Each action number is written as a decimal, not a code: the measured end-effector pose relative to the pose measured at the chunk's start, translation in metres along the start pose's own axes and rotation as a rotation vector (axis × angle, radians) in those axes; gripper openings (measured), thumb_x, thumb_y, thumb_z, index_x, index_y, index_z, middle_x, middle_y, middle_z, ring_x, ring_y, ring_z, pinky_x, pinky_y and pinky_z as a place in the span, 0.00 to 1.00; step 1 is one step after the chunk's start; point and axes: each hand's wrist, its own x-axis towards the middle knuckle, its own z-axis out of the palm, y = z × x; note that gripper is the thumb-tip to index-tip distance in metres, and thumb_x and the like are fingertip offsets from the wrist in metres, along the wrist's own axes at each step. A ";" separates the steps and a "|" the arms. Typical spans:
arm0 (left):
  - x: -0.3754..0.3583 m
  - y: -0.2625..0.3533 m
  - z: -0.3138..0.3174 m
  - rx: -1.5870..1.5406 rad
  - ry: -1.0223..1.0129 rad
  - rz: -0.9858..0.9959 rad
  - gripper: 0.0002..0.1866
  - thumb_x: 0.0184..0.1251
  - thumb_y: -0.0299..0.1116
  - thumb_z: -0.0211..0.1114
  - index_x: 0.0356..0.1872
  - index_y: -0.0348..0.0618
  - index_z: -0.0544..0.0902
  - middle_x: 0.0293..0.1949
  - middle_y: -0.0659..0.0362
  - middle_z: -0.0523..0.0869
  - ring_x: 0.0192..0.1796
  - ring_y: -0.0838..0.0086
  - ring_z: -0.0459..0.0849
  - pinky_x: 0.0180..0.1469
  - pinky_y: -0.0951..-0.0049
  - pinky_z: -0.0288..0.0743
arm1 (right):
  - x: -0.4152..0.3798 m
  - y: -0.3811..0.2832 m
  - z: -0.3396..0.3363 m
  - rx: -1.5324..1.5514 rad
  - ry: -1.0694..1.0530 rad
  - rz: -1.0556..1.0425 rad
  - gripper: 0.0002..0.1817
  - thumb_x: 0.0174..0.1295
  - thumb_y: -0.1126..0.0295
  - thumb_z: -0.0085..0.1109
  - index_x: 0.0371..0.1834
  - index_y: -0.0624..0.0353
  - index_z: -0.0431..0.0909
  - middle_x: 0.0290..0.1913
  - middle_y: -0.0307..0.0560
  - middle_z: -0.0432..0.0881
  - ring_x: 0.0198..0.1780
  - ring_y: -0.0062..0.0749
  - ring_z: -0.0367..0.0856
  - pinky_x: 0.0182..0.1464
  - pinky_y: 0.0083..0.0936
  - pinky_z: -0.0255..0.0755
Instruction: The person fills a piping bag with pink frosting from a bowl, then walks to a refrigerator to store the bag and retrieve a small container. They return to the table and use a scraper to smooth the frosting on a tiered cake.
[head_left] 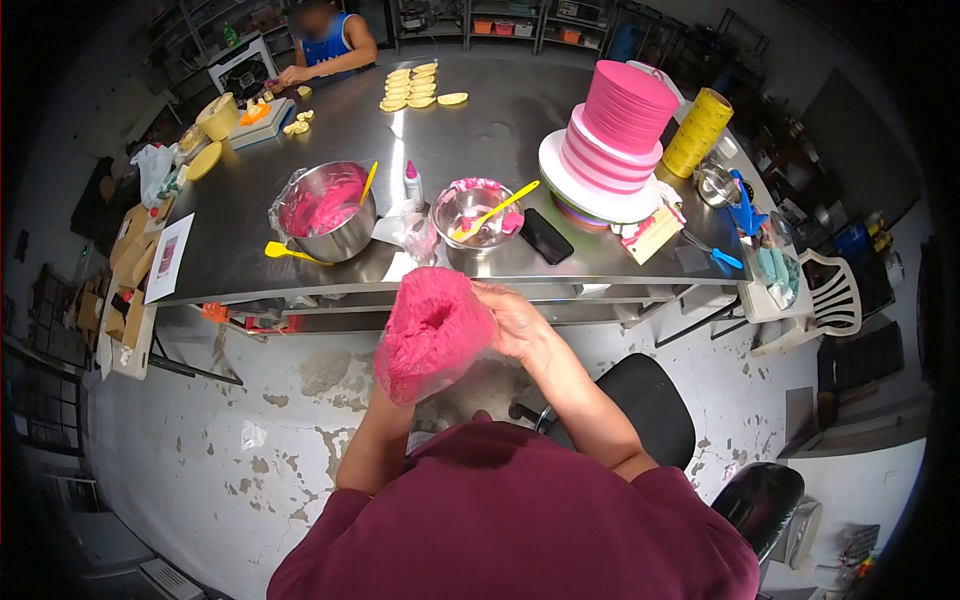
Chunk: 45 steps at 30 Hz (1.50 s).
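At the left end of the steel table [470, 140] I get a printed sheet [168, 258] showing a pink cake, and beyond it a yellow tub [217, 120]. At the far edge a co-worker in a blue sleeveless top [338, 48] has both hands low over the table. Nearer me stands a large metal bowl [345, 243] of pink cream, one yellow spatula [369, 184] leaning in it and another yellow tool lying just beside it. My left forearm [372, 450] rises under the clear bag [430, 340]; the left hand is hidden behind it, so from here I cannot tell how its fingers are set. The bag, loaded with pink cream, hangs in front of the table's near edge, its mouth facing my camera. Past it on the table is a smaller bowl [478, 245], smeared pink, a yellow spatula across it. My right hand [517, 322] has its fingers bent in close, gripping the bag's right edge. Further right I see a dark phone [547, 237], then a tall pink cake [610, 140] on a white board, and a yellow patterned roll [697, 133] standing behind it
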 end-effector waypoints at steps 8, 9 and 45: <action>-0.005 -0.057 -0.029 -0.391 0.193 -0.303 0.19 0.48 0.30 0.63 0.43 0.41 0.72 0.40 0.59 0.76 0.42 0.72 0.75 0.48 0.74 0.68 | -0.004 0.003 0.000 -0.076 0.048 0.018 0.17 0.58 0.64 0.50 0.47 0.62 0.69 0.45 0.45 0.75 0.44 0.31 0.75 0.48 0.30 0.69; -0.005 -0.057 -0.033 -0.328 0.197 -0.279 0.19 0.48 0.30 0.63 0.43 0.41 0.72 0.40 0.59 0.76 0.42 0.72 0.75 0.48 0.74 0.68 | -0.003 0.004 0.002 -0.076 0.053 0.019 0.17 0.58 0.63 0.49 0.47 0.63 0.69 0.45 0.45 0.75 0.44 0.31 0.75 0.48 0.30 0.69; -0.005 -0.026 -0.370 -0.070 0.040 -0.523 0.23 0.49 0.30 0.63 0.49 0.40 0.69 0.49 0.56 0.71 0.50 0.72 0.72 0.50 0.75 0.67 | 0.304 0.179 0.035 -0.219 0.225 0.205 0.13 0.59 0.71 0.46 0.45 0.65 0.69 0.40 0.44 0.76 0.39 0.24 0.76 0.43 0.21 0.71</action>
